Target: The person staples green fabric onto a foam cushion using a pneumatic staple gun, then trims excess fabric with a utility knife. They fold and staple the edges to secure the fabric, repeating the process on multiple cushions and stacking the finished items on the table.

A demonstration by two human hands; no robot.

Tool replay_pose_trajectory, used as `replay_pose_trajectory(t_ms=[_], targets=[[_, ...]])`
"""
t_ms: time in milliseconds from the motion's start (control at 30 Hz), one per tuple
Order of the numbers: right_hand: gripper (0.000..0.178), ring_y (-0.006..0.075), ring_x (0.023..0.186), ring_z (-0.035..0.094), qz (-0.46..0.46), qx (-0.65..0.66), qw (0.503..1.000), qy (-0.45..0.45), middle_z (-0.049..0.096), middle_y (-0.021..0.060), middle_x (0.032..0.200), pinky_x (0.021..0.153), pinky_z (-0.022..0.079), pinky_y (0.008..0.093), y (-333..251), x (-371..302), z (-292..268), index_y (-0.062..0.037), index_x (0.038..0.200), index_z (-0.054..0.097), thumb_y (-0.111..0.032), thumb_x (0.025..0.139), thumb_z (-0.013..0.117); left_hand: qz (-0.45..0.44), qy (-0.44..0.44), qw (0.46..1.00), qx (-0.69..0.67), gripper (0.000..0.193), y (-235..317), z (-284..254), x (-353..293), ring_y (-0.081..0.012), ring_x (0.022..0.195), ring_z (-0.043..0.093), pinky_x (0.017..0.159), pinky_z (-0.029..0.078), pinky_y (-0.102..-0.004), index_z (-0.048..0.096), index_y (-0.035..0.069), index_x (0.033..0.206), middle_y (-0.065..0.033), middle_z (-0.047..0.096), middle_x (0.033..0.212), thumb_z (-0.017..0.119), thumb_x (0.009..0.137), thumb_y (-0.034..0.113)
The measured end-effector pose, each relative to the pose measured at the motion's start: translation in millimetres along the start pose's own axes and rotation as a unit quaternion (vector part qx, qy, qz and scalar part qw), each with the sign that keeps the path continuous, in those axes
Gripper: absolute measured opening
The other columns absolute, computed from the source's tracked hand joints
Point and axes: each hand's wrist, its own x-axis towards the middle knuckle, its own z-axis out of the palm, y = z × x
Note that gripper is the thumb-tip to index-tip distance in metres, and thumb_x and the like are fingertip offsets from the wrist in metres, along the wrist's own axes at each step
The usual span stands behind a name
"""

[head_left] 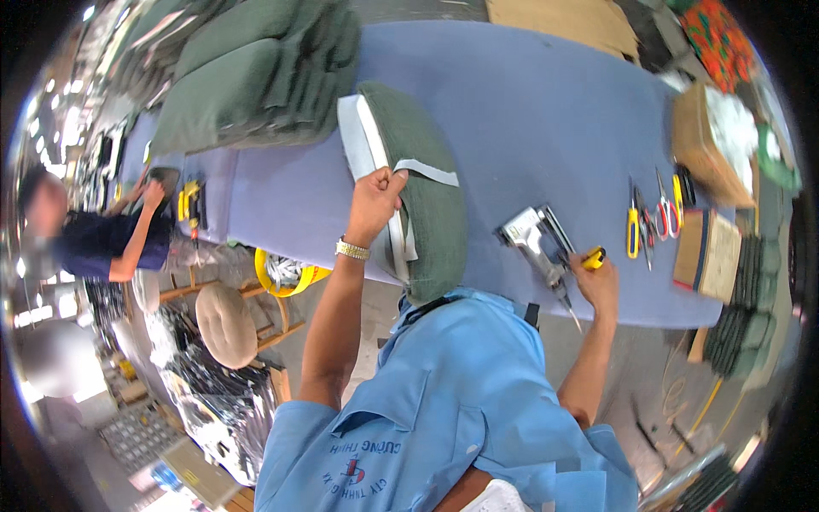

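Note:
A dark green cushion [431, 218] stands near the front edge of the blue-grey table, with a white edge and light fabric flap on its left side. A pale strap [426, 171] crosses its face. My left hand [377, 203], wearing a gold wristwatch [352, 249], is closed on the strap's end at the cushion's white edge. To the right, my right hand [600, 282] is closed round a yellow-and-black handled tool [595, 258]; its working end is hidden. Just left of that hand lies a metal staple gun [533, 235].
Stacked green cushions [247, 81] fill the table's far left. Cutters and scissors [665, 218] lie at the right, near a cardboard box [704, 136]. Another person [111, 226] works at the left, near a yellow power tool [193, 205]. A yellow bucket [264, 271] stands below the table edge.

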Motion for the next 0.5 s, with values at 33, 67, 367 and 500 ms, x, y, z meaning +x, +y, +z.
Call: replay_pose_trajectory(t_ms=[33, 67, 367, 500], targets=[[0.045, 0.0357, 0.079, 0.072, 0.021, -0.081, 0.996, 0.008, 0.074, 0.0189, 0.084, 0.073, 0.055, 0.0422, 18.4, 12.1, 3.5, -0.0059, 0.113, 0.071, -0.042, 0.087, 0.079, -0.024, 0.018, 1.000, -0.003, 0.038, -1.2, -7.9, -5.5, -0.0024, 0.053, 0.049, 0.049, 0.038, -0.0225, 0.055, 0.010, 0.071, 0.0038, 0.054, 0.059, 0.070, 0.100, 0.028], [0.047, 0.0348, 0.080, 0.073, 0.013, -0.069, 0.997, 0.008, 0.074, 0.0183, 0.085, 0.073, 0.055, 0.0423, 13.3, 12.9, -5.0, -0.0069, 0.117, 0.070, -0.042, 0.087, 0.079, -0.026, 0.052, 0.998, 0.011, 0.032, -2.9, -12.9, -14.0, -0.0036, 0.055, 0.052, 0.050, 0.042, -0.0225, 0.060, 0.006, 0.075, 0.0025, 0.057, 0.063, 0.072, 0.098, 0.024], [0.048, 0.0070, 0.071, 0.061, -0.216, 0.170, 0.961, -0.011, 0.071, 0.0045, 0.095, 0.062, 0.052, 0.0251, -79.2, 10.7, -10.2, -0.0121, 0.139, 0.063, -0.012, 0.093, 0.075, 0.123, 0.073, 0.989, 0.021, 0.008, -29.2, 25.2, -105.0, -0.0160, 0.069, 0.065, 0.061, 0.051, -0.0320, 0.073, 0.002, 0.097, -0.0103, 0.069, 0.086, 0.071, 0.093, 0.008], [0.050, 0.0121, 0.083, 0.070, -0.310, 0.185, 0.909, -0.209, 0.074, 0.0057, 0.106, 0.073, 0.056, 0.0284, -165.3, -28.7, 35.4, -0.0151, 0.138, 0.064, -0.019, 0.090, 0.078, 0.225, -0.009, 0.974, -0.019, 0.006, 25.4, 42.9, -125.2, -0.0218, 0.075, 0.066, 0.067, 0.051, -0.0356, 0.072, 0.003, 0.097, -0.0099, 0.067, 0.088, 0.070, 0.092, 0.007]])
